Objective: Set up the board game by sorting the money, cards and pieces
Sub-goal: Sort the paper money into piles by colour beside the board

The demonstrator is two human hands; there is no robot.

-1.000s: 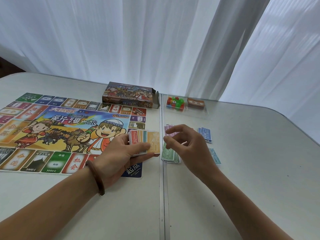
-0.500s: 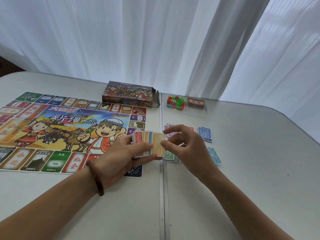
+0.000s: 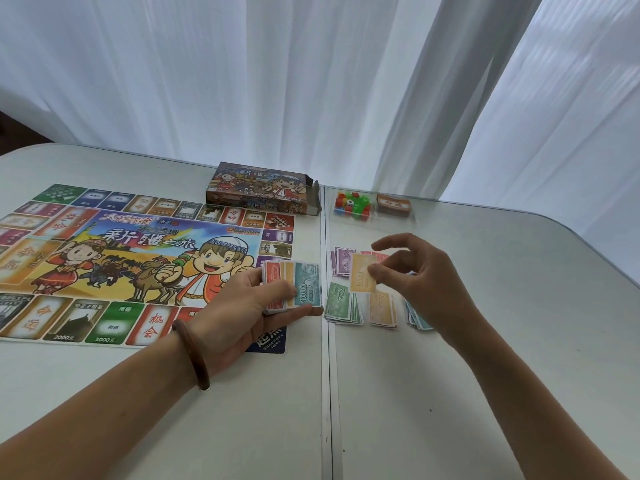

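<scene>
My left hand [image 3: 256, 303] grips a fanned stack of play money [image 3: 292, 287] over the board's right edge, a teal 1000 note on top. My right hand [image 3: 420, 275] pinches a single orange note [image 3: 360, 277] above the sorted piles. On the table below lie a purple pile [image 3: 341, 263], a green 500 pile [image 3: 341, 304], an orange pile [image 3: 382, 308] and a blue pile [image 3: 417, 318] partly hidden by my right hand. A red pile [image 3: 379, 256] shows behind the held note.
The colourful game board [image 3: 121, 258] covers the table's left half. The opened game box [image 3: 259, 192] stands behind it. A clear tray [image 3: 372, 221] at the back holds several coloured plastic pieces [image 3: 351, 204] and a brown card deck [image 3: 393, 204]. White curtains hang behind.
My right hand has pulled the orange note off the stack in my left hand and carried it right, over the sorted piles. A teal 1000 note now tops the stack.
</scene>
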